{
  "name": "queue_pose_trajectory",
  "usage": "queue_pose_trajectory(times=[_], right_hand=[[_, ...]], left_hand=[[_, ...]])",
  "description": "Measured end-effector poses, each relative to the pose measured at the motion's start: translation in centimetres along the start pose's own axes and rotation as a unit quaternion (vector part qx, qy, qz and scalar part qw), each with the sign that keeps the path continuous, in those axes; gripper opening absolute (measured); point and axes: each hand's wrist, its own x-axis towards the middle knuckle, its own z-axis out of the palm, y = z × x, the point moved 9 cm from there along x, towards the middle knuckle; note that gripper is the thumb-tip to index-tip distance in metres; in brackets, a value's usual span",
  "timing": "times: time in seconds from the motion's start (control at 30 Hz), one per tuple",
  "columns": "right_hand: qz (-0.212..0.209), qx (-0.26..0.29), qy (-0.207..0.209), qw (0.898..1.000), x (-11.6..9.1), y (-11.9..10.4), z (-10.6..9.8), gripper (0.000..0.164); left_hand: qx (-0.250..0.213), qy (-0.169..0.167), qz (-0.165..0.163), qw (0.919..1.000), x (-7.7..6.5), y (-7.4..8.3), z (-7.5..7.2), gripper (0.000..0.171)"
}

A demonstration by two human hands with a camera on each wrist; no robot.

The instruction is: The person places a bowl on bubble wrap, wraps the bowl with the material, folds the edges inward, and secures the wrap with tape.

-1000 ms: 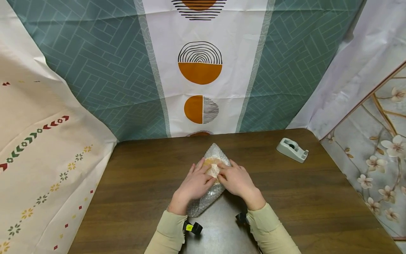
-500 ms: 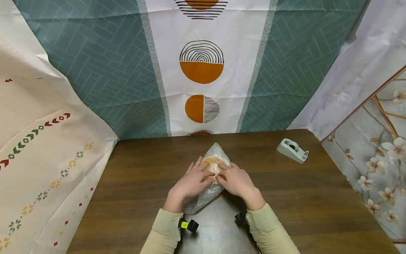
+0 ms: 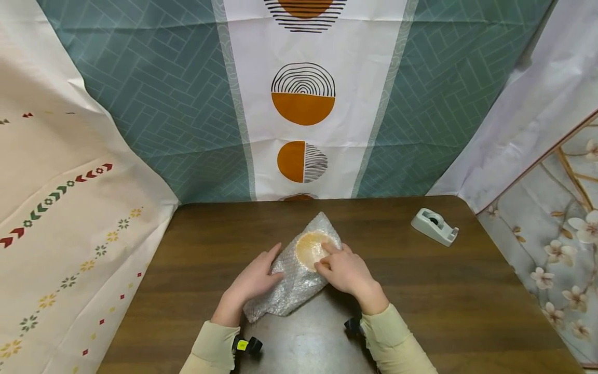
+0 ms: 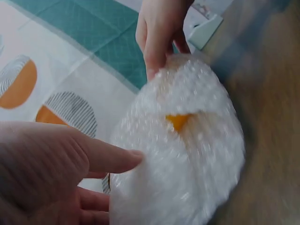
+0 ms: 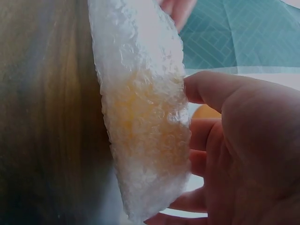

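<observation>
A sheet of clear bubble wrap (image 3: 291, 283) lies diagonally in front of me, folded around a round yellow-and-white item (image 3: 308, 249) with a pale rim. My left hand (image 3: 254, 280) is at the wrap's left edge, fingers extended along it; its thumb (image 4: 124, 160) touches the wrap's surface in the left wrist view. From the right, my right hand (image 3: 348, 271) rests on the wrap over the round item, with index finger and thumb spread. In the right wrist view, its thumb (image 5: 201, 86) and fingertips meet the wrap's edge.
A white tape dispenser (image 3: 434, 227) stands at the back right of the brown wooden table (image 3: 444, 291). A grey, shiny patch (image 3: 308, 343) shows at the table's front middle. Patterned cloths (image 3: 191, 104) hang behind and on both sides.
My left hand has moved left and toward me, off the round item to the wrap's left edge, uncovering more of both. The right hand stays over the item.
</observation>
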Motion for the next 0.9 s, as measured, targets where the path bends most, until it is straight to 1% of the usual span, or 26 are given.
queue_pose_trajectory(times=[0.1,0.2,0.27,0.37,0.53,0.73,0.8,0.9], right_hand=[[0.002,-0.001,0.002,1.0,0.0,0.0,-0.1,0.037],[0.002,0.001,0.006,1.0,-0.1,0.1,-0.2,0.036],[0.002,0.004,0.006,1.0,-0.2,0.1,-0.1,0.035],[0.0,0.008,0.005,1.0,-0.3,0.1,0.1,0.034],[-0.001,0.005,0.004,1.0,-0.3,0.0,0.2,0.035],[0.007,0.001,0.002,1.0,-0.3,0.1,0.2,0.037],[0.009,0.002,0.002,1.0,-0.2,0.1,0.2,0.037],[0.011,0.006,0.003,1.0,-0.2,0.0,0.1,0.037]], left_hand=[[-0.015,-0.018,-0.025,0.9994,-0.4,-1.2,0.2,0.08],[-0.022,-0.029,-0.035,0.9988,-0.8,-1.9,0.2,0.079],[-0.021,-0.032,-0.035,0.9987,-1.0,-2.2,0.1,0.078],[-0.018,-0.047,-0.03,0.9983,-1.3,-2.5,0.0,0.076],[-0.023,-0.077,-0.02,0.9966,-1.8,-2.9,-0.4,0.08],[-0.026,-0.108,0.001,0.9938,-2.2,-3.3,-1.0,0.085],[-0.034,-0.121,-0.006,0.992,-2.4,-3.6,-1.1,0.089],[-0.051,-0.14,-0.025,0.9885,-2.6,-3.9,-1.3,0.092]])
